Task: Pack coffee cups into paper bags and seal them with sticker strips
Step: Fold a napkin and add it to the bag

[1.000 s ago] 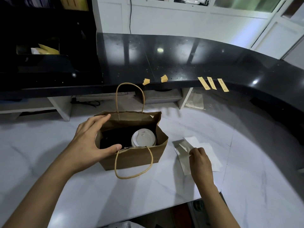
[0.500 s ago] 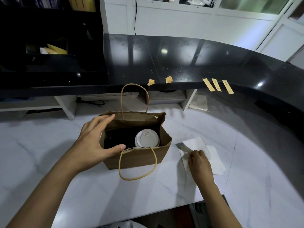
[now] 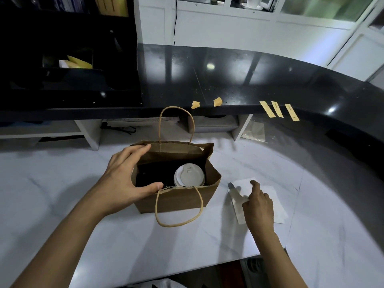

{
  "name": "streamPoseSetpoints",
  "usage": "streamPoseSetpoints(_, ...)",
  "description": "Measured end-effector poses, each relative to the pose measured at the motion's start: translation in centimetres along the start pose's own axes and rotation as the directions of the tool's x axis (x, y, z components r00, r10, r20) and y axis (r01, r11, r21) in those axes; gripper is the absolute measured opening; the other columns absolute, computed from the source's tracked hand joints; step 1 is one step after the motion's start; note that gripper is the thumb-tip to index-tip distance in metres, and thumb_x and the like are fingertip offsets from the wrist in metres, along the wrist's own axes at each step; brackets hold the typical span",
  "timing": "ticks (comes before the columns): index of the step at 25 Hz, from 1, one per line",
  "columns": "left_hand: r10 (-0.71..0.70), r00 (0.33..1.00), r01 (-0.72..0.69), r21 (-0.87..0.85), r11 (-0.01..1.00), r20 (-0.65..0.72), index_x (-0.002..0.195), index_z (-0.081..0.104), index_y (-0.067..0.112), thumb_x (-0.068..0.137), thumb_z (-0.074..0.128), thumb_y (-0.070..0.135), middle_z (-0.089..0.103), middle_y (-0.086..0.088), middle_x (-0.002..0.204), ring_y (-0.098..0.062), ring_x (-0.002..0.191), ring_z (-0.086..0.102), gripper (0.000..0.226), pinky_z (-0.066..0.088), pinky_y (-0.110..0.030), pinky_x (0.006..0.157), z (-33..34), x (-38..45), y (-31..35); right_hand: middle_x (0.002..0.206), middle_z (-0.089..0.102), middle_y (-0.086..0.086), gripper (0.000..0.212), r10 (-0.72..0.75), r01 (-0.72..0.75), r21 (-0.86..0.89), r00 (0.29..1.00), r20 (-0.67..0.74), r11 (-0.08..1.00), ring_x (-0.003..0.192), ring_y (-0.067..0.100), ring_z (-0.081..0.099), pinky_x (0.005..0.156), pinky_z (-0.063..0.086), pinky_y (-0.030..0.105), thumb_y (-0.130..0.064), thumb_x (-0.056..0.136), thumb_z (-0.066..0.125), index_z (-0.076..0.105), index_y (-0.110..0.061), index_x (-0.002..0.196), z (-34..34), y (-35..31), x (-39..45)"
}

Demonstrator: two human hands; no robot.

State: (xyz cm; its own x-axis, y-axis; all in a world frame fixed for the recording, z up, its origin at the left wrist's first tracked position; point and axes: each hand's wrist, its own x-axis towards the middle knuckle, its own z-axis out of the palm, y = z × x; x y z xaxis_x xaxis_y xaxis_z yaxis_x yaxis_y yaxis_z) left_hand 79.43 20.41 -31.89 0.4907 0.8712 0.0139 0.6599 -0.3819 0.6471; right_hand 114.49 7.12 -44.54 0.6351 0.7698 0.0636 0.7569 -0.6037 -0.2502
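An open brown paper bag [image 3: 187, 199] stands on the white marble counter [image 3: 104, 235], one handle upright, the other hanging down its front. Inside its right half sits a coffee cup with a white lid [image 3: 189, 176]; the left half is dark. My left hand [image 3: 122, 177] spans the bag's left end, fingers on the far rim, thumb on the near rim. My right hand [image 3: 257, 201] rests on white paper sheets [image 3: 276, 204] to the right of the bag, index finger raised and the other fingers curled. Three yellow sticker strips [image 3: 279, 110] hang on the black counter's edge.
Two curled yellow sticker scraps [image 3: 205, 102] stick to the raised black counter [image 3: 228, 80] behind the bag. Shelves and a clear plastic sheet [image 3: 254, 132] lie beneath that counter. The marble counter's near edge runs below my right forearm.
My right hand has shifted slightly on the white sheets and lifted its index finger. My left hand keeps its hold on the bag's left end.
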Motion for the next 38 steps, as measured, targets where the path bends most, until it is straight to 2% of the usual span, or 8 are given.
streamPoseSetpoints(6,0.010,1.000,-0.010,-0.016,1.000,0.004,0.154,0.025,0.044,0.068,0.066,0.079,0.026,0.026,0.152,-0.003,0.142,0.018,0.101,0.028,-0.033,0.110,-0.1,-0.4,-0.3,0.083,0.064,0.026,0.025,-0.018,0.021,-0.101,0.999,0.033,0.995,0.074,0.043,0.055,0.067,0.041,0.045,0.013,0.079,0.059,0.074,0.006,0.098,-0.3,0.2,-0.6)
streamPoseSetpoints(10,0.010,1.000,-0.010,-0.014,1.000,0.003,0.155,0.025,0.043,0.064,0.060,0.082,0.025,0.026,0.151,-0.002,0.141,0.018,0.105,0.028,-0.031,0.110,-0.2,-0.5,-0.1,0.102,0.063,0.025,0.030,0.073,-0.053,0.183,0.992,-0.105,0.982,0.088,0.045,0.058,0.080,0.047,0.049,0.009,0.090,0.053,0.072,0.003,0.112,-3.0,-1.3,0.1)
streamPoseSetpoints(12,0.007,1.000,-0.007,-0.010,1.000,0.013,0.155,0.024,0.044,0.064,0.060,0.082,0.024,0.026,0.151,-0.002,0.142,0.017,0.105,0.027,-0.032,0.110,-0.2,-0.6,0.1,0.106,0.061,0.013,0.026,0.133,-0.050,0.398,0.974,-0.183,0.916,0.091,0.028,0.056,0.083,0.045,0.037,-0.001,0.097,0.052,0.071,-0.005,0.114,-5.2,-3.4,0.4)
streamPoseSetpoints(16,0.007,1.000,-0.007,-0.010,1.000,0.017,0.155,0.023,0.044,0.065,0.062,0.080,0.024,0.026,0.151,-0.002,0.142,0.017,0.105,0.026,-0.031,0.112,-0.2,-0.8,0.2,0.099,0.061,0.000,0.020,0.125,0.125,0.615,0.930,-0.347,0.778,0.080,-0.004,0.056,0.068,0.037,0.005,-0.006,0.097,0.059,0.073,-0.013,0.109,-10.0,-8.0,0.6)
streamPoseSetpoints(19,-0.005,1.000,0.006,-0.016,1.000,0.027,0.155,0.021,0.045,0.067,0.066,0.077,0.023,0.025,0.151,-0.002,0.141,0.017,0.104,0.028,-0.035,0.113,-0.3,-0.7,0.3,0.104,0.063,-0.004,0.021,-0.023,0.338,0.622,0.889,-0.457,0.706,0.083,0.002,0.059,0.070,0.045,0.009,-0.005,0.096,0.063,0.072,-0.014,0.112,-12.4,-10.6,-0.3)
streamPoseSetpoints(23,-0.021,0.999,0.021,0.001,1.000,0.027,0.155,0.017,0.046,0.064,0.061,0.081,0.021,0.025,0.152,-0.004,0.141,0.016,0.107,0.029,-0.035,0.112,-0.3,-0.9,0.5,0.103,0.063,0.003,0.018,-0.321,0.646,0.491,0.740,-0.591,0.584,0.093,0.007,0.059,0.079,0.046,0.012,-0.001,0.094,0.064,0.074,-0.009,0.108,-13.2,-13.5,-2.5)
streamPoseSetpoints(31,-0.023,1.000,0.023,-0.013,1.000,0.000,0.154,0.017,0.045,0.063,0.068,0.076,0.025,0.023,0.152,-0.007,0.141,0.019,0.109,0.032,-0.037,0.113,-0.4,-1.5,0.9,0.102,0.066,-0.002,0.024,-0.774,0.749,0.403,0.618,-0.138,0.526,0.099,0.020,0.060,0.083,0.049,0.030,-0.002,0.092,0.067,0.078,-0.016,0.108,-12.2,-17.3,-3.1)
streamPoseSetpoints(38,-0.039,0.999,0.039,0.001,0.999,-0.012,0.157,0.009,0.042,0.069,0.074,0.070,0.017,0.024,0.156,-0.004,0.144,0.013,0.113,0.028,-0.038,0.115,-0.5,-2.2,0.4,0.118,0.066,-0.003,0.030,-0.749,0.742,0.194,0.550,0.370,0.641,0.106,0.019,0.063,0.083,0.048,0.031,-0.016,0.098,0.054,0.073,-0.029,0.118,-11.9,-20.0,-1.8)
